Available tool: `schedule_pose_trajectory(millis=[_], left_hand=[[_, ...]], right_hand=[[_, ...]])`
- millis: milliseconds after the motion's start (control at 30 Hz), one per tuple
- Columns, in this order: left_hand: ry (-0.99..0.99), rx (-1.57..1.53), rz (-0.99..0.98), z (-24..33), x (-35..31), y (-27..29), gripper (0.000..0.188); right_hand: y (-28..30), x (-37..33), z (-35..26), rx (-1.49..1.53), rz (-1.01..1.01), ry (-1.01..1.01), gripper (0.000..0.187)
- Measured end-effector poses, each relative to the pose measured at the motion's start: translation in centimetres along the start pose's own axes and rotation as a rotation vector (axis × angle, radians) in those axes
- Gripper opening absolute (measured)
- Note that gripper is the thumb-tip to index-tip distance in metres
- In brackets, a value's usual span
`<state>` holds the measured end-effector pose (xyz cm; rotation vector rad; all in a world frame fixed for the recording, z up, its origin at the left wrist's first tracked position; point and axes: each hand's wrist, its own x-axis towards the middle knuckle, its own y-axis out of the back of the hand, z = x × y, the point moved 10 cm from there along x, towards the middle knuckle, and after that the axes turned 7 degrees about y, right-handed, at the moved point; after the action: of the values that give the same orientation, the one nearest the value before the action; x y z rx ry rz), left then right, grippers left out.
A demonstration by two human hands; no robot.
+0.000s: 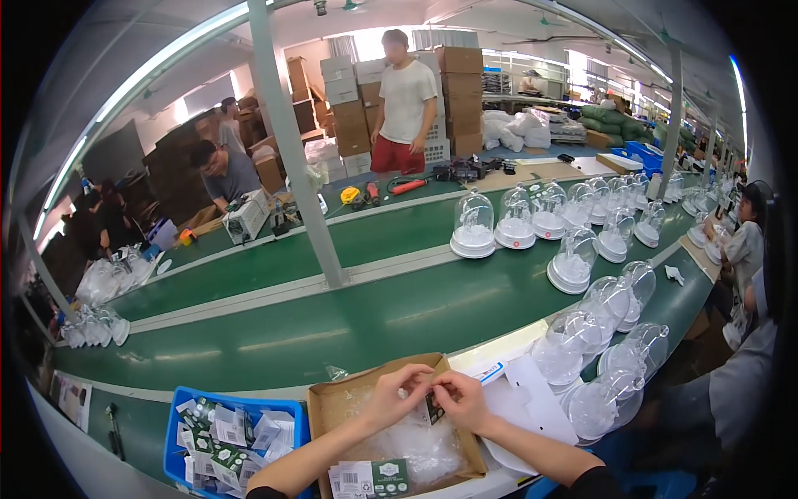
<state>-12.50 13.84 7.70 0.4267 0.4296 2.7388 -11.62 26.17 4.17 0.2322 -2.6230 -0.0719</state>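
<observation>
Both hands meet above an open cardboard box (328,397). Pinched between them is a small dark green printed card (431,410), mostly covered by fingers. My left hand (402,391) grips its left side, and my right hand (462,399) closes on the upper right. Beneath them, crumpled clear plastic bags (420,456) lie in the box. Green and white cards (371,477) rest at the box's near end. To the left stands a blue plastic bin (241,401) heaped with similar green and white cards (226,461).
A green conveyor (249,349) runs behind the box. Clear glass domes on white bases (573,262) crowd the right side, several close to my right arm. White sheets (528,403) lie beside the box. A metal post (299,150) rises beyond the belt. Other people work nearby.
</observation>
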Motion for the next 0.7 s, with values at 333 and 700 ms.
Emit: schedule_pose_trajectory(millis=[333,700], left_hand=[[-0.033,0.003,0.011,0.55,0.01,-0.14,0.024],[-0.003,0.027,-0.048,0.58,0.02,-0.59,0.024]], right_hand=[[0.19,-0.22,0.50,-0.010,-0.011,-0.041,0.011],[0.15,-0.19,0.07,-0.040,-0.019,-0.045,0.011]])
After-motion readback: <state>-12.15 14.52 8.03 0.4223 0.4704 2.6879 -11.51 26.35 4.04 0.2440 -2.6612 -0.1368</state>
